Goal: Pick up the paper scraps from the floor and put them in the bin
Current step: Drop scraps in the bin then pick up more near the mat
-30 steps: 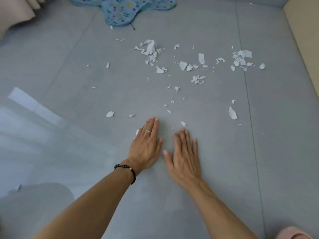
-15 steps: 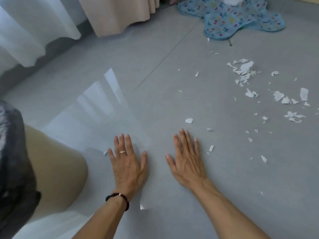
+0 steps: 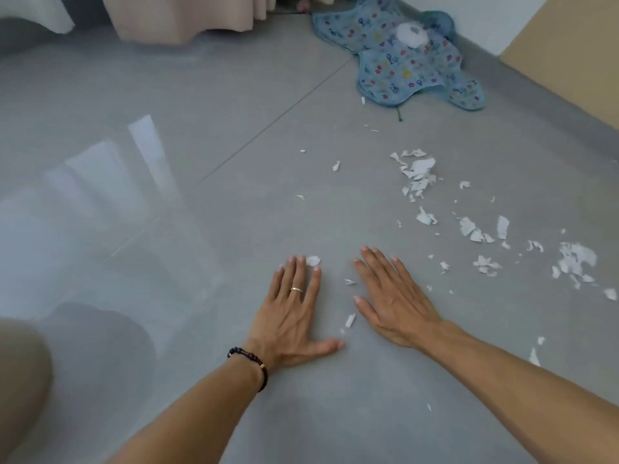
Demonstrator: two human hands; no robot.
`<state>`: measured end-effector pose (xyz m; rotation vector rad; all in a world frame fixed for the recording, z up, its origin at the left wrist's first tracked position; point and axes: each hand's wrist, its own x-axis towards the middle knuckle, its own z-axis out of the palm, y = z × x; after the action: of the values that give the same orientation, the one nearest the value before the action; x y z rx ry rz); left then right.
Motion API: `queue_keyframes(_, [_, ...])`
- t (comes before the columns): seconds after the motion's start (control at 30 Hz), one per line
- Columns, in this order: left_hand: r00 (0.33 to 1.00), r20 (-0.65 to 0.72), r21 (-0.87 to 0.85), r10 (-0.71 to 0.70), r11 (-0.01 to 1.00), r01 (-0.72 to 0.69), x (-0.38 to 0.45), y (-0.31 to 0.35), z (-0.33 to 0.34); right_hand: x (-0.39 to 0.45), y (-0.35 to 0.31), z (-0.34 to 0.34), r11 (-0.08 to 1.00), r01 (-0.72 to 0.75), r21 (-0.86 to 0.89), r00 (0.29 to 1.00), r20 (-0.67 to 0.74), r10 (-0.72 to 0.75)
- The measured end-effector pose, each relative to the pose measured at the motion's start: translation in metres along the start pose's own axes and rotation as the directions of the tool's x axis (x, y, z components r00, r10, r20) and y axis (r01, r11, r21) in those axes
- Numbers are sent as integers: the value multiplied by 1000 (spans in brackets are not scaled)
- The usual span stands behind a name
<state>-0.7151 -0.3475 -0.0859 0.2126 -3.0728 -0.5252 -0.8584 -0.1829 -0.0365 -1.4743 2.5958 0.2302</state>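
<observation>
My two hands — left hand, right hand — one ring, one beaded bracelet, one blue patterned cloth upper right, paper scraps too many to count.

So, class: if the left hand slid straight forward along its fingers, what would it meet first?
The left hand lies flat on the floor; a small white paper scrap sits right at its fingertips, so it would probably meet that first.

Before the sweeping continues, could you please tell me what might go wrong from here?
1. The flat left hand and right hand may scatter the tiny white paper scraps between them rather than gather them.
2. The glossy grey tile floor reflects bright patches that could hide white bits.
</observation>
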Motion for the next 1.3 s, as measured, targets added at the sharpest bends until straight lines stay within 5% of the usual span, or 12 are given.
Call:
queue_keyframes(0.2, [968,99,45,230,971,-235,74,56,23,-102,80,12,995,100,28,990,101,-102])
queue_keyframes(0.3, [887,146,81,439,888,-453,99,69,20,-141,66,39,983,85,162,992,73,-98])
queue_keyframes(0.4, [841,192,138,505,835,-533,95,69,12,-142,51,66,974,140,178,990,-25,-138])
queue_keyframes(0.5, [863,219,147,455,859,-490,76,74,7,-98,72,64,978,-65,200,988,-127,92])
queue_keyframes(0.57, [934,173,114,313,936,-334,60,87,6,-82,92,56,940,-190,282,964,-127,233])
queue_keyframes(0.7, [997,68,-4,41,999,-41,11,121,20,-121,90,63,949,165,267,976,-181,-118])
queue_keyframes(0.77, [998,57,15,-7,1000,6,-7,138,33,-125,96,75,963,180,201,971,-194,-141])
queue_keyframes(0.9, [987,87,71,-135,989,129,-3,178,55,-99,120,68,929,-185,320,947,-195,255])
queue_keyframes(1.13, [995,83,92,47,994,-55,94,268,94,-255,192,100,829,-396,395,866,-140,480])
queue_keyframes(1.3, [993,62,52,103,993,-106,138,308,100,-304,224,113,883,-322,342,923,-96,374])
